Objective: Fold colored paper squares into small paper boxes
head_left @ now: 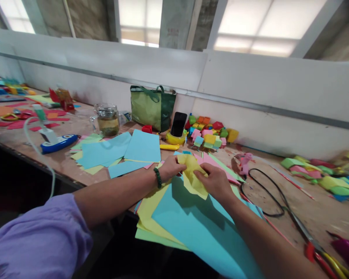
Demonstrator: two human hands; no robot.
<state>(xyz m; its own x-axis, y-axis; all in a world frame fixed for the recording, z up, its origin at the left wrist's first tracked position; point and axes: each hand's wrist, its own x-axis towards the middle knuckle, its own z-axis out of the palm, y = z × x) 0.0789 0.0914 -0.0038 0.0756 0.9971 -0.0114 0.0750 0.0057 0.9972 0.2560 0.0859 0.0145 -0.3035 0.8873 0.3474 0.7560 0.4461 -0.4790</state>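
My left fingers (178, 167) and right fingers (203, 176) both pinched a creased piece of yellow paper (192, 183), held above the large blue sheet (203, 228). Scissors (314, 243) lay right of that sheet; smartphone (179, 124) stood beyond it.

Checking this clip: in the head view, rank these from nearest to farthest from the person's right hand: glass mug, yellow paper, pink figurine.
1. Yellow paper: held in the right hand, at its left side.
2. Pink figurine: a little beyond the hand, to its right.
3. Glass mug: well off to the left.
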